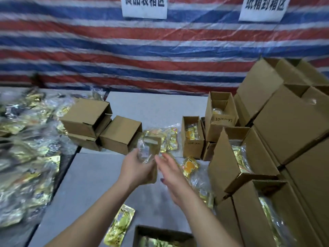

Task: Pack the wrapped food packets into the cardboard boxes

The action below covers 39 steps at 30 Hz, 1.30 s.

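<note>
- Tarpaulin (160, 56) striped red, white and blue hangs behind the grey table (99, 177); two white paper signs (144, 6) with dark characters are fixed to it at the top edge.
- Heap of gold-and-clear wrapped packets (26, 157) covers the table's left side; empty small boxes (87, 117) lie on their sides just beside it, their open mouths facing right.
- Stack of large brown cartons (292, 122) fills the right side and stands close against the packing spot.
- Small open boxes (193, 138) stand upright right of centre; each shows yellow packets inside; a taller box (220, 113) behind them holds a pale packet low down.
- Long open cartons (242, 157) at the right hold shiny gold packets laid flat; one more open box (163, 236) at the bottom edge shows greenish packets inside.
- Left hand (137, 168) grips a small cardboard box (151, 157) above the table's middle, fingers curled round it, with a clear packet (145, 152) pressed against its front.
- Right hand (170, 172) is blurred, fingers straight, just beside the held box, holding nothing.
- Loose packets (189, 166) lie near the hands: one with an orange-yellow print on gold foil; another (121, 225) lies near the bottom, yellow-green under clear wrap.
</note>
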Each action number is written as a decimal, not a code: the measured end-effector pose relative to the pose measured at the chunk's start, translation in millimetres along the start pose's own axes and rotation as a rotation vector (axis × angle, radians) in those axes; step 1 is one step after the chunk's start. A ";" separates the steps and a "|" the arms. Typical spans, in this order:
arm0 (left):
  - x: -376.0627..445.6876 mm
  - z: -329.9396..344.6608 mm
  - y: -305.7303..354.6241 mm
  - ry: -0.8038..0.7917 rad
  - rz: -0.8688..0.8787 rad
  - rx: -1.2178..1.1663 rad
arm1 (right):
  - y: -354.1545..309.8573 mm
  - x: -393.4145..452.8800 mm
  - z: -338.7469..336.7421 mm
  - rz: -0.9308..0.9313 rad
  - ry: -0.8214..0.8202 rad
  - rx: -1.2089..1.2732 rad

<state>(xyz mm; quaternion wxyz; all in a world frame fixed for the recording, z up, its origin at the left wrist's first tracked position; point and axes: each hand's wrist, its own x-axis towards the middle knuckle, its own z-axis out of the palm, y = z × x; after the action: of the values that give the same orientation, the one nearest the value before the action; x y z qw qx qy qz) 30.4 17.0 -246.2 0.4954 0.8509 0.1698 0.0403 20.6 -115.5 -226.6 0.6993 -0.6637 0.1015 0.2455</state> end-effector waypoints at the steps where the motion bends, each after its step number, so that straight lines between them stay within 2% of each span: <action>1: -6.5 -4.8 16.9 0.011 0.070 -0.012 | -9.7 0.3 9.6 -0.036 -0.033 0.038; 3: -18.2 -14.7 47.0 -0.009 0.225 -0.004 | -24.7 -1.0 21.7 -0.102 -0.056 0.137; 6: -33.4 -30.7 77.3 -0.173 0.369 0.004 | -37.7 -7.4 18.8 -0.148 -0.097 0.305; 10: -52.6 -42.4 81.1 -0.361 0.344 -0.165 | -38.5 -16.3 1.5 -0.147 -0.091 0.377; 13: -61.3 -42.2 71.9 -0.505 0.212 -0.388 | -35.0 -24.2 -8.6 -0.111 -0.037 0.406; 14: -62.0 -42.0 68.6 -0.519 0.176 -0.496 | -33.4 -27.6 -13.4 -0.097 -0.015 0.411; 16: -60.0 -42.5 57.5 -0.399 0.140 -0.575 | -29.5 -37.0 -26.6 -0.080 0.063 0.387; 18: -55.9 -44.3 37.7 -0.233 0.109 -0.463 | -26.9 -49.2 -41.4 -0.093 0.151 0.271; 19: -54.0 -44.5 23.9 -0.217 0.099 -0.359 | -25.3 -54.7 -48.4 -0.122 0.170 0.193; 21: -53.0 -42.4 -11.6 -0.325 0.122 -0.120 | -24.1 -66.5 -57.4 -0.195 0.135 0.010; 23: -61.1 -38.0 -47.7 -0.505 0.143 0.080 | -19.4 -75.8 -60.8 -0.250 0.052 -0.240; 25: -74.9 -30.5 -79.6 -0.651 0.147 0.241 | -9.0 -83.1 -59.8 -0.261 -0.042 -0.474; 27: -88.3 -22.3 -106.5 -0.730 0.149 0.356 | 9.5 -87.5 -56.8 -0.228 -0.146 -0.600; 29: -98.0 -15.2 -125.1 -0.763 0.140 0.337 | 30.6 -90.6 -51.2 -0.196 -0.308 -0.722; 32: -107.2 -9.3 -138.0 -0.684 0.099 0.255 | 59.7 -83.5 -42.9 -0.087 -0.493 -1.073; 39: -114.1 -0.5 -149.3 -0.603 0.102 0.166 | 126.3 -46.4 -14.3 0.206 -0.654 -1.571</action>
<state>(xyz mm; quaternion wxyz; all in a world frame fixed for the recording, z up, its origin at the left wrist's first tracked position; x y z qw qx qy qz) -114.0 47.3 -362.5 0.4494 0.8696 -0.0248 -0.2031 -77.0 -139.3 -317.3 0.0048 -0.8390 -0.2450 0.4859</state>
